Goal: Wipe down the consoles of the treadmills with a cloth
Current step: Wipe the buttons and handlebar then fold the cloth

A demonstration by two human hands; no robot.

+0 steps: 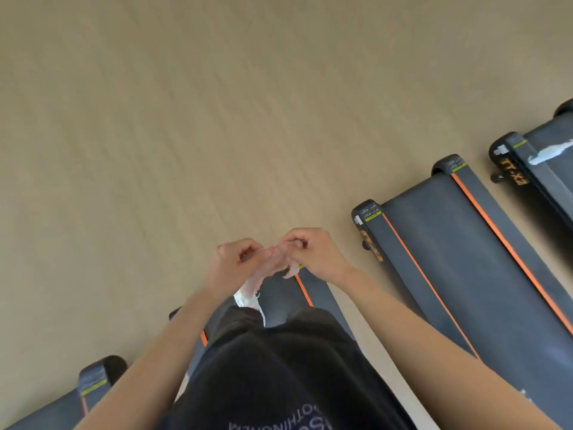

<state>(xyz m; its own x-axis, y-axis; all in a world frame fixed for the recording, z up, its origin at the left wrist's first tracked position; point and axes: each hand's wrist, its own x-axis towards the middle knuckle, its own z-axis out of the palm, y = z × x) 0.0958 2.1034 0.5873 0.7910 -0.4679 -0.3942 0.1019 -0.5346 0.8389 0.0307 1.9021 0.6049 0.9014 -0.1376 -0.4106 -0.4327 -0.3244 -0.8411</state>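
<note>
A thin, pale pink cloth (269,265) hangs between my two hands in front of my body. My left hand (231,261) pinches its left part with the fingers curled. My right hand (313,251) pinches the top edge just beside it. The hands almost touch. The cloth's lower end (248,297) dangles over my black trousers. No treadmill console is in view; only the rear ends of the treadmill decks show. I stand on one treadmill deck (310,293) with an orange stripe.
Black treadmill decks with orange stripes lie in a row: one to my right (449,249), another at the far right (542,162), one at the lower left (90,389). Tan wood-look floor (186,119) fills the upper part of the view.
</note>
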